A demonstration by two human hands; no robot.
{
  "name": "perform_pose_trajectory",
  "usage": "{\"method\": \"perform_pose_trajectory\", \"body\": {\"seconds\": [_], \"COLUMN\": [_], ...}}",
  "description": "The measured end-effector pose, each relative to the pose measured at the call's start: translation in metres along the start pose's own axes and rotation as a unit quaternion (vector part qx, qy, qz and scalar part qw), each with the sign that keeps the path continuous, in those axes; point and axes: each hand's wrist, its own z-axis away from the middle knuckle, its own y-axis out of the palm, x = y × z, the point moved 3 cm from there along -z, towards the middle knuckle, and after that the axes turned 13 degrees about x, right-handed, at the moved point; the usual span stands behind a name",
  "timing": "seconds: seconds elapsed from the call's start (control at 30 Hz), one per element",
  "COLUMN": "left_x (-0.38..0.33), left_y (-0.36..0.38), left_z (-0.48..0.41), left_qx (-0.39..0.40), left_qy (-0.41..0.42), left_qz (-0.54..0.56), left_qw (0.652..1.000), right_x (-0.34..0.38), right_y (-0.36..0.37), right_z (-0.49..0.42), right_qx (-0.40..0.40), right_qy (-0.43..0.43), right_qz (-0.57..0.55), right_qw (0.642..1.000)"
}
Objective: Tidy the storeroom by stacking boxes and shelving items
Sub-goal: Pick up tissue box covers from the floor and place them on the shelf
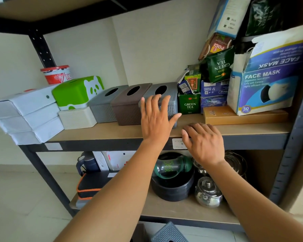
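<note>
A person tidying a storeroom sets the left hand (156, 117), fingers spread wide and flat, against the front of a grey tissue box (166, 91) on the middle shelf (112, 131), apparently to square it into the row it forms with a brown tissue box (129, 102) and a second grey box (105, 102). The right hand (204, 142), loosely curled and holding nothing, sits at the shelf's front edge, likely as a steadying rest. The grey tissue box stands between the brown one and a green tea carton (189, 103). At right, a face mask box (264, 88) leans atop a flat gold box (243, 116), a pile that looks liable to slip.
</note>
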Motion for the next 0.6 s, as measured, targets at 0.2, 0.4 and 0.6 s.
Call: {"method": "perform_pose_trajectory", "body": {"seconds": [0.2, 0.4, 0.6], "left_x": [0.008, 0.012, 0.013], "left_y": [0.015, 0.021, 0.013], "left_z": [-0.023, -0.031, -0.029], "left_qx": [0.000, 0.018, 0.119], "left_qy": [0.011, 0.016, 0.027], "left_qz": [0.024, 0.030, 0.061], "left_qw": [1.000, 0.999, 0.991], "right_x": [0.003, 0.002, 0.004], "right_y": [0.004, 0.005, 0.000], "right_z": [-0.002, -0.002, -0.003], "right_qx": [-0.030, -0.030, 0.000], "right_qy": [0.021, 0.027, 0.027], "right_qz": [0.019, 0.037, 0.034], "right_qw": [0.999, 0.999, 0.999]}}
